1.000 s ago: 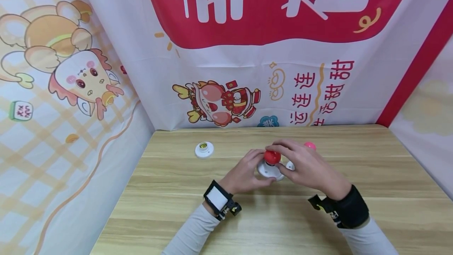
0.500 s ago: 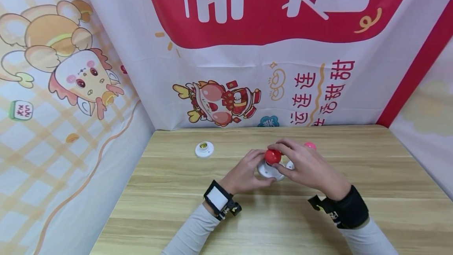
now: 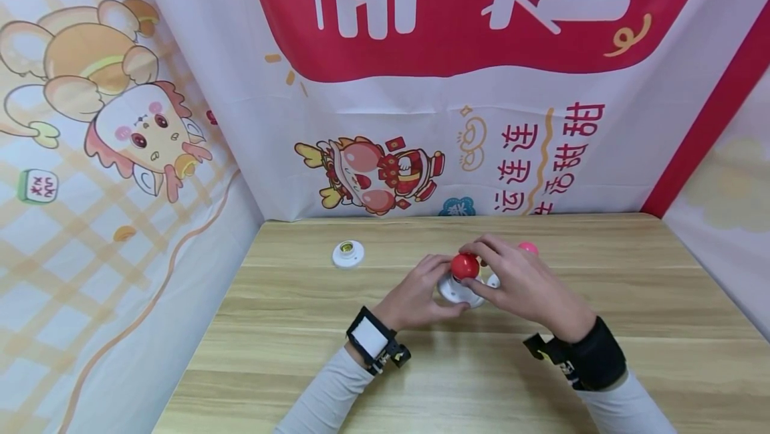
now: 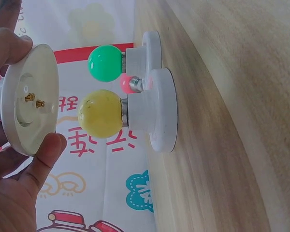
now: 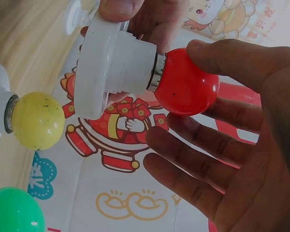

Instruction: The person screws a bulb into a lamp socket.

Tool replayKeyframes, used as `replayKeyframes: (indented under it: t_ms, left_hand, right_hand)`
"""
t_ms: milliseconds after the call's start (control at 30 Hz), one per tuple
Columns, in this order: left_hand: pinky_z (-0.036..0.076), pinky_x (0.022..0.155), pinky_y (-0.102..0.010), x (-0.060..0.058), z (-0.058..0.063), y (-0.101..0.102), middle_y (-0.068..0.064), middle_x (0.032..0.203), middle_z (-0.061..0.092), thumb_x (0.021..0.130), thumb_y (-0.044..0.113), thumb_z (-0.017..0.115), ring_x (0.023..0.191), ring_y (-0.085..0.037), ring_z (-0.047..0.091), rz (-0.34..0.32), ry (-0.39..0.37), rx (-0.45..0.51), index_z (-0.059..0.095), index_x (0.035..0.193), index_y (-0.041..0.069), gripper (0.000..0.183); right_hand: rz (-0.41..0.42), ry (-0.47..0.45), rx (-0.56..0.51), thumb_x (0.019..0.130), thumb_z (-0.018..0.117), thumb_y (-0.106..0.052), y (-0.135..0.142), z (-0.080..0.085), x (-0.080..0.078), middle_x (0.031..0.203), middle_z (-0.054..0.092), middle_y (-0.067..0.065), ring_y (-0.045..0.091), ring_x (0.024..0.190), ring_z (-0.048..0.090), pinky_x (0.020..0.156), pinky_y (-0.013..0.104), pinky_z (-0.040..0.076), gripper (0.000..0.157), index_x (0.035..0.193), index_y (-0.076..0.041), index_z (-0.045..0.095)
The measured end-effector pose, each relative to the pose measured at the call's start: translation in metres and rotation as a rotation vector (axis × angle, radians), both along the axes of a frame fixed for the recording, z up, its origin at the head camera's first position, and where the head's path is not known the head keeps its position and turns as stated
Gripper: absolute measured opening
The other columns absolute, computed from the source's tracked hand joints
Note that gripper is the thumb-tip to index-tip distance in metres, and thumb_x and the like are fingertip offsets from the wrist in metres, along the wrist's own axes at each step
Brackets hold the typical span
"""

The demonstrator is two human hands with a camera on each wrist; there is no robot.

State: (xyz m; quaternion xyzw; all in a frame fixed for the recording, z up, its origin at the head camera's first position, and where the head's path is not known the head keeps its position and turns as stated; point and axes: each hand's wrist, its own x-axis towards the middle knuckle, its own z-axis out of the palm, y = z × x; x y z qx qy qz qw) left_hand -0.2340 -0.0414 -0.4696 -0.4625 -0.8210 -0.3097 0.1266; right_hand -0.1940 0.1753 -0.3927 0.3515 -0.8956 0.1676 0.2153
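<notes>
A round white lamp holder (image 5: pixel 93 70) is gripped by its rim in my left hand (image 3: pixel 418 297), raised off the table. Its hollow underside, with two brass screws, shows in the left wrist view. A red light bulb (image 5: pixel 187 82) sits in the holder's socket, its metal collar partly visible at the mouth. My right hand (image 3: pixel 532 283) holds the red bulb between thumb and fingertips, the other fingers spread below it. Behind the hands, a yellow bulb (image 4: pixel 100 113) and a green bulb (image 4: pixel 105 63) each stand in a white holder.
On the wooden table (image 3: pixel 289 340), a white holder with a bare socket (image 3: pixel 347 255) stands at the back left. A pink bulb (image 3: pixel 529 247) shows beyond the right hand. Printed cloth (image 3: pixel 361 106) hangs at the table's back and sides.
The right hand's fingers have shifted slightly rightward over the red bulb, which now sits a touch further right. The left hand keeps its grip on the holder almost unmoved.
</notes>
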Motion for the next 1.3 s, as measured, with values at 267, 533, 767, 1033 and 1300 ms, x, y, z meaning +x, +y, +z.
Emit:
replayKeyframes:
  t_ms: [267,533,767,1033,1300]
  left_hand:
    - [0.042,0.101,-0.019,0.0002,-0.0003,0.0001,0.002,0.135,0.05,0.084,0.052,0.066,0.122,-0.005,0.04,0.002,0.006,-0.008,0.051,0.137,0.013,0.068]
    - [0.042,0.101,-0.02,0.0001,-0.0007,0.0003,0.002,0.135,0.05,0.084,0.053,0.066,0.122,-0.005,0.04,0.005,0.019,-0.01,0.052,0.136,0.013,0.067]
    - [0.042,0.102,-0.02,0.0004,-0.0006,-0.0001,0.002,0.134,0.051,0.084,0.054,0.066,0.122,-0.004,0.041,0.01,0.023,-0.01,0.052,0.135,0.013,0.067]
    - [0.043,0.102,-0.022,0.0014,0.0014,-0.002,0.002,0.136,0.05,0.083,0.051,0.068,0.124,-0.006,0.04,0.02,0.001,-0.009,0.049,0.138,0.014,0.069]
    - [0.042,0.101,-0.02,0.0006,0.0011,-0.0024,0.003,0.134,0.05,0.083,0.05,0.068,0.122,-0.004,0.04,0.023,-0.001,0.014,0.049,0.138,0.014,0.068]
  right_hand:
    - [-0.027,0.011,0.002,0.081,0.074,-0.042,-0.0005,-0.001,0.0005,0.105,0.058,-0.004,0.008,0.086,0.058,0.066,0.027,0.057,0.045,0.115,-0.015,0.061]
    - [-0.051,0.009,-0.008,0.08,0.073,-0.047,-0.0011,-0.002,0.0011,0.101,0.058,-0.004,0.012,0.082,0.061,0.064,0.027,0.056,0.048,0.113,-0.014,0.06]
    - [-0.077,0.005,-0.016,0.08,0.073,-0.05,-0.0017,-0.0034,0.0011,0.098,0.061,-0.002,0.01,0.08,0.061,0.063,0.026,0.056,0.05,0.111,-0.013,0.059]
    - [-0.081,-0.015,-0.008,0.082,0.068,-0.056,-0.0006,-0.0031,0.0014,0.109,0.063,0.002,0.011,0.088,0.062,0.067,0.03,0.058,0.062,0.125,-0.014,0.056]
    - [-0.011,-0.037,0.044,0.078,0.076,-0.041,0.0013,0.0003,0.0021,0.133,0.055,0.004,0.02,0.112,0.057,0.085,0.044,0.056,0.07,0.139,-0.018,0.05]
